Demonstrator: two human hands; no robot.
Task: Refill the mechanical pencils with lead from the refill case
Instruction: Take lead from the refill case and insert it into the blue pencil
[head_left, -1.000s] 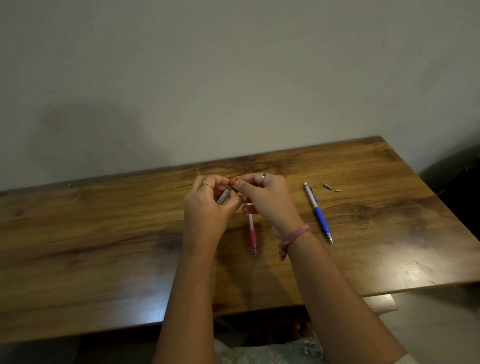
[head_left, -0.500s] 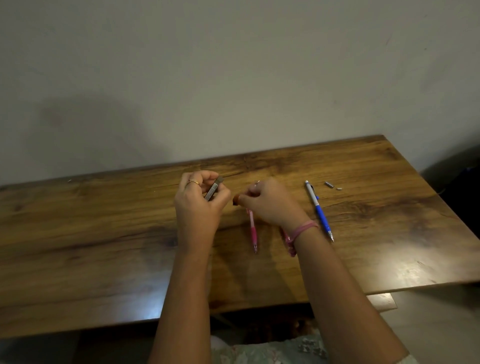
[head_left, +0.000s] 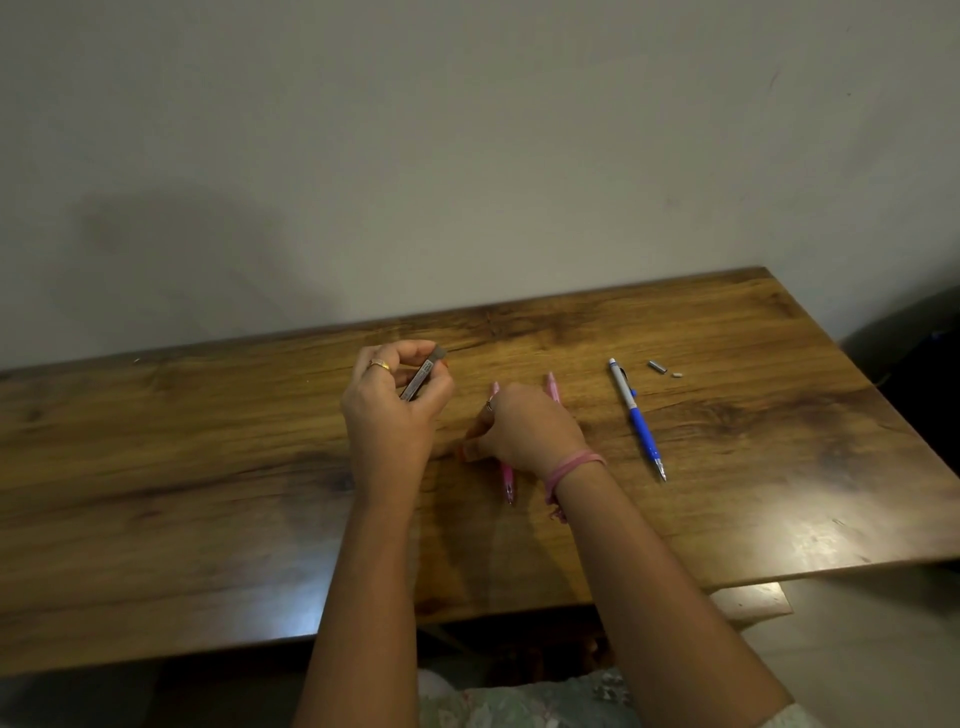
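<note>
While the left hand (head_left: 392, 415) holds the grey refill case (head_left: 422, 378) raised above the worktop (head_left: 208, 467), its fingers (head_left: 410, 353) and thumb curl round the case's lower half, the capped end tilting up and away. Just right of the case, the right hand (head_left: 524, 428) hangs low over two pink pencils (head_left: 506, 475); its fingers are bent downward, but whether they pinch anything I cannot tell. That hand covers the pencils' middles, leaving tops and one tip showing. Farther right of the case, apart from both hands, a blue pencil (head_left: 638, 420) lies flat, with a small metal cap (head_left: 657, 367) and a tiny eraser (head_left: 676, 374) beside its top. A pink band (head_left: 574, 465) circles the right wrist.
</note>
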